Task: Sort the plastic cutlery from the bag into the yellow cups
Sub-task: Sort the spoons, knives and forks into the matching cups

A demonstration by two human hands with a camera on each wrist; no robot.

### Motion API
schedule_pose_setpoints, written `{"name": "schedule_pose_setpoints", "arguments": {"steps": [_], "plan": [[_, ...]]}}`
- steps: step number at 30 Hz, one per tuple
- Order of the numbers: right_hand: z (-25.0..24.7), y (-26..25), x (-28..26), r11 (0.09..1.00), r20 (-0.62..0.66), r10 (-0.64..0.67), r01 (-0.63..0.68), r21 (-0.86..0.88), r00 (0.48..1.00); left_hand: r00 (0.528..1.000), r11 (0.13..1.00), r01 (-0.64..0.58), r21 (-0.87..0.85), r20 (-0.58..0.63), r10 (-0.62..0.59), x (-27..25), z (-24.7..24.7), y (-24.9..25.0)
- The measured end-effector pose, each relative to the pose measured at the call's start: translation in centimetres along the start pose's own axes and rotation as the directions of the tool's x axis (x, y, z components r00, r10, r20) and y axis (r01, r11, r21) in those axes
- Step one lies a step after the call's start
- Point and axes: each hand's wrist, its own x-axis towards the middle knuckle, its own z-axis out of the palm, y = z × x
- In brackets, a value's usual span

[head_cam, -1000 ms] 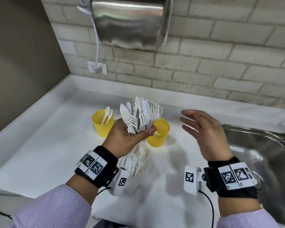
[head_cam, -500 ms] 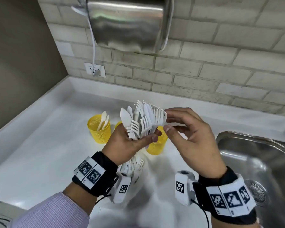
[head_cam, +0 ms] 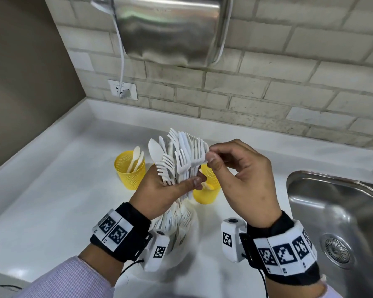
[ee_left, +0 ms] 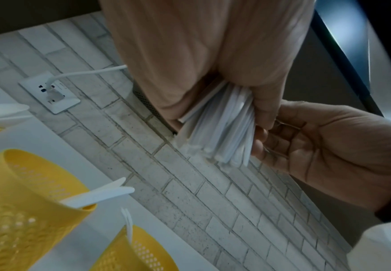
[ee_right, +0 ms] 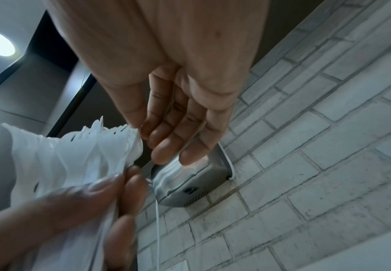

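Left hand: my left hand (head_cam: 159, 190) is gripping a fanned bundle of white plastic cutlery (head_cam: 181, 155) by the handles, thumb wrapped across the front, heads pointing up; mostly forks, with one spoon bowl showing at the left edge.
Right hand: my right hand (head_cam: 241, 175) is pinching the head of the rightmost fork (head_cam: 199, 154) between thumb and forefinger, the other fingers hanging loosely curled.
Step in hand: I am judging this as peeling one fork off the bundle for its cup.
Doing it well: I am planning to draw the fork up and away along its own length, easing the left thumb only slightly so the neighbours are not sliding out with it; tines look interlocked, so a small wiggle should be freeing it.
Cups: the left yellow cup (head_cam: 129, 168) is holding spoons; the right yellow cup (head_cam: 209, 188) is standing just behind my left thumb with a piece or two inside; the left wrist view is showing a fork in one cup and a flat handle in another, and I cannot tell whether a third cup exists.
Bag: more cutlery in clear wrapping (head_cam: 174, 220) is lying below my left wrist.
Surface: a white countertop (head_cam: 52, 211), with a steel sink (head_cam: 336, 211) at the right.
Room: a pale brick wall (head_cam: 289, 93), a steel hand dryer (head_cam: 170, 29) and a wall socket (head_cam: 122, 89) with its cord plugged in.
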Motion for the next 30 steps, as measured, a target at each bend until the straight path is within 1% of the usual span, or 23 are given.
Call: {"name": "schedule_pose_setpoints", "arguments": {"steps": [3, 7, 11, 14, 16, 18, 19, 21, 22, 23, 26, 28, 29, 30], "plan": [[0.5, 0.3, 0.4, 0.995, -0.021, -0.058, 0.057, -0.079, 0.998, 1.000, 0.999, 0.023, 0.035, 0.003, -0.023, -0.1, -0.4, 0.1], [1.4, 0.4, 1.0, 0.993, -0.085, -0.071, 0.062, -0.100, 0.994, 0.999, 0.999, 0.043, 0.018, -0.023, -0.042, -0.1, -0.9, 0.0], [1.6, 0.4, 1.8, 0.998, -0.159, -0.025, 0.016, -0.053, 0.987, 0.998, 0.997, 0.061, -0.056, -0.029, -0.062, 0.2, -1.1, -0.2], [1.4, 0.3, 2.4, 1.000, -0.227, 0.018, -0.015, 0.015, 0.974, 0.997, 0.995, 0.067, -0.071, -0.034, -0.070, 0.3, -1.2, -0.4], [1.4, 0.2, 2.6, 0.993, -0.203, 0.091, -0.074, 0.087, 0.975, 0.997, 0.995, 0.064, -0.074, -0.039, -0.067, 0.4, -1.1, -0.4], [1.5, 0.2, 2.6, 0.978, -0.101, 0.185, -0.173, 0.120, 0.978, 0.997, 0.995, 0.064, -0.076, -0.035, -0.067, 0.5, -1.0, -0.2], [1.6, 0.3, 2.6, 0.975, -0.052, 0.204, -0.198, 0.103, 0.978, 0.997, 0.995, 0.064, -0.078, -0.030, -0.066, 0.5, -1.0, -0.1], [1.8, 0.3, 2.6, 0.974, -0.024, 0.208, -0.205, 0.093, 0.978, 0.998, 0.994, 0.067, -0.086, -0.017, -0.068, 0.6, -0.9, -0.3], [1.8, 0.2, 2.7, 0.967, -0.033, 0.220, -0.214, 0.142, 0.975, 0.997, 0.993, 0.070, -0.097, -0.015, -0.072, 0.6, -1.0, -0.4], [1.8, 0.1, 2.8, 0.945, -0.044, 0.249, -0.233, 0.227, 0.967, 0.997, 0.991, 0.075, -0.108, -0.016, -0.077, 0.7, -1.0, -0.5], [1.3, -0.3, 3.6, 0.817, -0.087, 0.378, -0.288, 0.499, 0.922, 0.996, 0.984, 0.087, -0.154, -0.017, -0.091, 0.9, -0.7, -0.4], [0.5, -0.6, 4.3, 0.745, -0.164, 0.415, -0.231, 0.625, 0.895, 0.996, 0.981, 0.086, -0.176, -0.019, -0.091, 0.9, -0.7, -0.4], [-0.2, -0.7, 4.7, 0.731, -0.238, 0.419, -0.169, 0.661, 0.876, 0.995, 0.981, 0.087, -0.172, -0.025, -0.092, 0.9, -0.7, -0.5], [-0.8, -0.8, 5.1, 0.739, -0.331, 0.406, -0.093, 0.668, 0.852, 0.995, 0.982, 0.090, -0.165, -0.031, -0.097, 0.9, -0.8, -0.6]]}}
